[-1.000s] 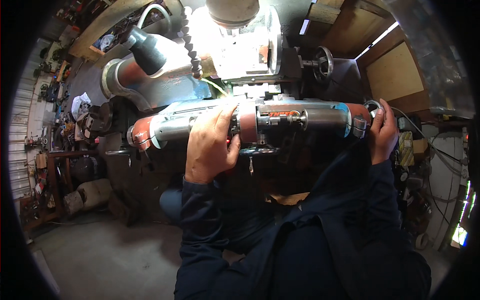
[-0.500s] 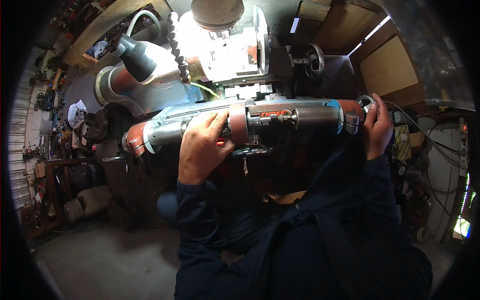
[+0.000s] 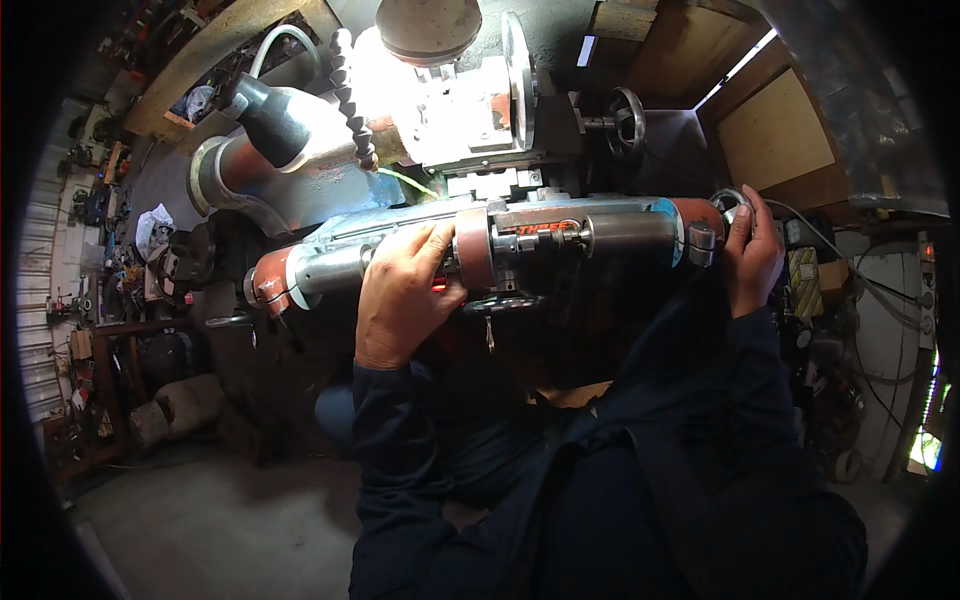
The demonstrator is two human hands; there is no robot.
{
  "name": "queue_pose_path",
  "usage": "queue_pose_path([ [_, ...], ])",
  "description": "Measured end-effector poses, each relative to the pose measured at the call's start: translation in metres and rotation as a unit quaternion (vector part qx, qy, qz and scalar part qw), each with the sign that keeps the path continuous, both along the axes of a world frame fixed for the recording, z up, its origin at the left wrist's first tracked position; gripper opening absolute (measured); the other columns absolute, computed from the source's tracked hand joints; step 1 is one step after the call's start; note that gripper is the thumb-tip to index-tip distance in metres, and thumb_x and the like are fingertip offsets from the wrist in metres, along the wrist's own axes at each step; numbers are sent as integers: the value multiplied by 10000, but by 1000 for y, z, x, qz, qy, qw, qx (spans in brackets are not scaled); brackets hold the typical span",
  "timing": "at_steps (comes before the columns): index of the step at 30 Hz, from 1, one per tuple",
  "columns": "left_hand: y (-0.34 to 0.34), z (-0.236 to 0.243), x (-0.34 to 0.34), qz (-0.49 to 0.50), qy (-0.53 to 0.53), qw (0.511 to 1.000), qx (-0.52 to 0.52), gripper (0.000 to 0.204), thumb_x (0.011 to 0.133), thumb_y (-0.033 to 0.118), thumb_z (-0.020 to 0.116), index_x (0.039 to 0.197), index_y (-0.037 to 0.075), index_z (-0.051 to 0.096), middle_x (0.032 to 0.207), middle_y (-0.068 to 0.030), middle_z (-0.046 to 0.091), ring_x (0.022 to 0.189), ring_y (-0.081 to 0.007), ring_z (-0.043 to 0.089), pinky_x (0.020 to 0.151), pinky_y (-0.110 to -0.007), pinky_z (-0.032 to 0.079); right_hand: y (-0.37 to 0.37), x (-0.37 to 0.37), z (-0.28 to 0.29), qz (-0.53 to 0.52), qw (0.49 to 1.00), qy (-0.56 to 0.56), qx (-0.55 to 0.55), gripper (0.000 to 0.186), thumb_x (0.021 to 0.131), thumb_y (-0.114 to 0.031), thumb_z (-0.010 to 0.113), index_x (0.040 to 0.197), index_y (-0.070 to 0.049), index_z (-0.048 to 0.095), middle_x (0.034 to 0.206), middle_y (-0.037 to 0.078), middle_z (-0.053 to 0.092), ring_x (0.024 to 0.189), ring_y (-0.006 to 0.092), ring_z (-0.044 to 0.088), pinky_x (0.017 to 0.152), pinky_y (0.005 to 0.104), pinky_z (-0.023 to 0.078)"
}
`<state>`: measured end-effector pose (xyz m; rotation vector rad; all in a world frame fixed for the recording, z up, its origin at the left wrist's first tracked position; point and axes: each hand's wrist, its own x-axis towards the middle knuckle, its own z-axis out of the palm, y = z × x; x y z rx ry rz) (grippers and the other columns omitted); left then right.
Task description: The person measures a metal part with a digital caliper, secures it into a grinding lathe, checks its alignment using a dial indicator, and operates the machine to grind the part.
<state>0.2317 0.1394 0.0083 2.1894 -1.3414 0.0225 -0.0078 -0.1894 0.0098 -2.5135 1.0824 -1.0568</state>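
Note:
A long machine bed carries a grey metal cylinder [image 3: 335,268] on the left and another grey cylinder [image 3: 630,235] on the right, with a reddish-brown ring [image 3: 473,248] between them. My left hand [image 3: 403,295] curls over the shaft line just left of that ring, fingers closed; its palm hides most of what they hold. A small red light shows by the thumb. At the right end, my right hand [image 3: 752,255] grips a small shiny handwheel [image 3: 730,199], thumb in front, fingers behind. A short metal shaft [image 3: 540,240] spans from the ring to the right cylinder.
A black lamp [image 3: 275,122] lights the grinding-machine head at the back. A segmented coolant hose [image 3: 352,100] hangs beside it. Farther right is a larger handwheel [image 3: 627,125]. A lever handle [image 3: 505,304] juts out below the bed. Cables [image 3: 850,265] run along the right side.
Hardly anything differs. Both hands keep their places; the whole view has shifted very slightly.

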Motion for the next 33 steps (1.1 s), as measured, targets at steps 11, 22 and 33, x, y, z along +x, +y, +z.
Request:
queue_pose_path([
  [11, 0, -1, 0, -3, 3, 1000, -2, 552, 682, 72, 745, 1218, -3, 638, 1154, -183, 675, 1035, -395, 633, 916, -448, 513, 2, 0, 1, -6, 1000, -7, 4, 287, 989, -171, 558, 1212, -38, 680, 1097, 195, 721, 981, 343, 719, 823, 393, 562],
  [22, 5, 1, 0, -2, 7, 1000, -9, 558, 705, 77, 736, 1245, 12, 612, 1159, -194, 662, 1061, -396, 621, 946, -451, 492, 1, 1, -2, -3, 1000, 0, 7, 298, 989, -173, 547, 1226, -42, 672, 1118, 192, 717, 1006, 348, 711, 850, 398, 555],
  [33, 48, 24, 17, 100, -122, 985, -74, 494, 672, 141, 708, 1150, 49, 620, 1057, -172, 635, 1047, -377, 578, 1006, -486, 398, 4, 1, 2, -20, 999, 9, 32, 310, 996, -178, 540, 1251, -59, 668, 1127, 200, 716, 996, 331, 721, 830, 387, 559],
])
